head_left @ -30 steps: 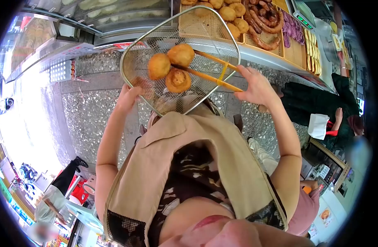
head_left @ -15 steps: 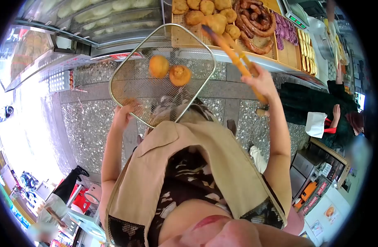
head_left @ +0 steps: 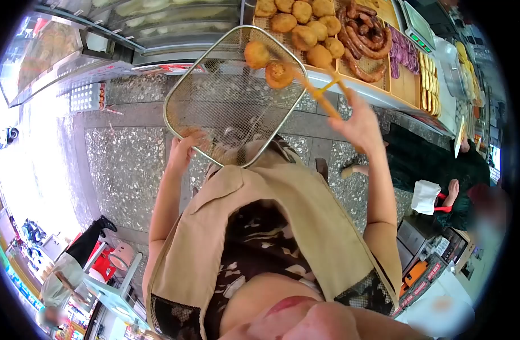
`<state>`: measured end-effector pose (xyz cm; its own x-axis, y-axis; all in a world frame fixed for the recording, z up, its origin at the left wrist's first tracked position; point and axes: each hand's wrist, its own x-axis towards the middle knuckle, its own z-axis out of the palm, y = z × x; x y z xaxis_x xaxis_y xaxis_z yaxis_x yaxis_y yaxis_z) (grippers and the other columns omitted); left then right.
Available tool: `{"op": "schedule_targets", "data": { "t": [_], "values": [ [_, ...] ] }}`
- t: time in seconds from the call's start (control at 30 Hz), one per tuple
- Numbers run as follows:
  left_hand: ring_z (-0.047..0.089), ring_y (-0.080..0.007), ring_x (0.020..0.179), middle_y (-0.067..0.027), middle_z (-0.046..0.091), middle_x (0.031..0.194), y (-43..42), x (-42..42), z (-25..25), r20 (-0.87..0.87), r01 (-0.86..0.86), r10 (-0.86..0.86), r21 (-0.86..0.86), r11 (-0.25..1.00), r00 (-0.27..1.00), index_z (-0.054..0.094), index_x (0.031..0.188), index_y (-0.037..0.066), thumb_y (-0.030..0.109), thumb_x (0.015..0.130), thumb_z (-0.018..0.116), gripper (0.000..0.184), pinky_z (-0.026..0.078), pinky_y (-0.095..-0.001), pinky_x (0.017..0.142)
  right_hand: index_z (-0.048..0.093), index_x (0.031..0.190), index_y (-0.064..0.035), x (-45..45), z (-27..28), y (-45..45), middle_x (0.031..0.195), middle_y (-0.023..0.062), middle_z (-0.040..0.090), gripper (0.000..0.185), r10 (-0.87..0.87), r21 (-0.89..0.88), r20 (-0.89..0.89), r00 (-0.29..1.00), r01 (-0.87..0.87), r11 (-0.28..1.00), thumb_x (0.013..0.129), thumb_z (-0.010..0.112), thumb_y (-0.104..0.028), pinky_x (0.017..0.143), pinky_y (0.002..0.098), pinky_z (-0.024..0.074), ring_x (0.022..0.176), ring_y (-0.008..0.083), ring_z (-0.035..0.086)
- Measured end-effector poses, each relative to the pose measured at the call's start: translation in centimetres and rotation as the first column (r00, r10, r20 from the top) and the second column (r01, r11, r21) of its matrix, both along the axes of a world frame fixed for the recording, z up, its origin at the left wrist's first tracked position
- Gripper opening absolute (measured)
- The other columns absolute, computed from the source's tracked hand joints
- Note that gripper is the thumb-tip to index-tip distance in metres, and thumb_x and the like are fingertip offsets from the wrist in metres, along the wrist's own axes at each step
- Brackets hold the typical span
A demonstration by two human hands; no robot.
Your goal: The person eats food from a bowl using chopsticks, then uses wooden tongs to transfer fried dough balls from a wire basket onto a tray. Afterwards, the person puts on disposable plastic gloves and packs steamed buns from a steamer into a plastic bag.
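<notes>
My left hand [head_left: 183, 152] grips the near-left rim of a wire mesh basket [head_left: 209, 105] with a metal frame. Two round, golden-brown fried buns lie in its far part: one fried bun [head_left: 256, 55] farther off, the other fried bun [head_left: 279, 75] nearer the right rim. My right hand [head_left: 356, 126] is closed around orange-brown tongs [head_left: 328, 105], which reach left over the basket's right rim. Their blurred tips are beside the nearer bun; whether they touch it I cannot tell. Just beyond the basket, more fried buns [head_left: 303, 37] sit on a tray.
Sausages [head_left: 367, 42], purple strips [head_left: 403, 54] and pale sticks [head_left: 428, 85] fill neighbouring trays on the counter. A scale [head_left: 416, 28] stands behind them. On the left is a glass case [head_left: 42, 56]. A person in dark clothing [head_left: 430, 158] is at the right.
The tongs have come back from the tray to the basket's right rim. Both buns in the basket now lie closer to its far right edge. My left hand keeps its hold.
</notes>
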<state>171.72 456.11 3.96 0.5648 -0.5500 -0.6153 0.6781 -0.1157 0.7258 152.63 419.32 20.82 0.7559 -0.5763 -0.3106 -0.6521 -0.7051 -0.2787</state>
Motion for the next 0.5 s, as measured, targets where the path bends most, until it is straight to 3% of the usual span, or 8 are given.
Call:
{"op": "schedule_targets", "data": {
  "t": [0.13,0.2,0.43,0.5],
  "values": [
    [0.063,-0.0173,0.078,-0.0155,0.063,0.099,-1.0,0.0,1.6,0.023,-0.021,0.022,-0.047,0.999,0.999,0.05,0.112,-0.011,0.01,0.071,0.051,0.045,0.047,-0.0202,0.057,0.042,0.124,0.0005,2.0,-2.2,2.4,0.111,0.0229,0.054,0.078,0.003,-0.01,-0.093,0.996,-0.004,1.0,0.061,0.072,-0.034,0.087,0.0414,0.0436,0.104,0.0365,0.053],
    [0.062,-0.0206,0.083,-0.016,0.061,0.104,-0.9,0.4,2.4,0.063,0.045,-0.046,0.022,0.999,0.997,0.048,0.114,-0.01,0.009,0.07,0.051,0.049,0.05,-0.024,0.066,0.043,0.122,0.0014,3.1,-3.3,2.5,0.111,0.023,0.054,0.077,-0.028,0.017,-0.183,0.983,0.031,0.999,0.061,0.073,-0.036,0.087,0.0411,0.0439,0.104,0.0365,0.053],
    [0.06,-0.0175,0.077,-0.0123,0.061,0.1,0.3,0.2,2.8,0.198,0.027,-0.041,0.073,0.997,0.979,0.052,0.11,-0.007,0.009,0.067,0.052,0.046,0.046,-0.0228,0.06,0.047,0.116,0.0021,3.0,-7.8,3.5,0.103,0.022,0.057,0.073,-0.031,0.086,0.054,0.998,0.026,0.996,0.061,0.073,-0.037,0.083,0.0388,0.0456,0.097,0.0354,0.056],
    [0.058,-0.016,0.077,-0.011,0.061,0.097,1.0,0.3,2.4,0.167,0.01,-0.019,0.054,0.999,0.986,0.054,0.108,-0.006,0.008,0.067,0.052,0.043,0.043,-0.0213,0.058,0.049,0.115,0.0022,3.2,-8.3,3.0,0.096,0.0157,0.06,0.066,-0.027,0.376,-0.009,1.0,0.028,0.926,0.065,0.072,-0.035,0.078,0.0344,0.0476,0.088,0.0284,0.059]
  ]
}}
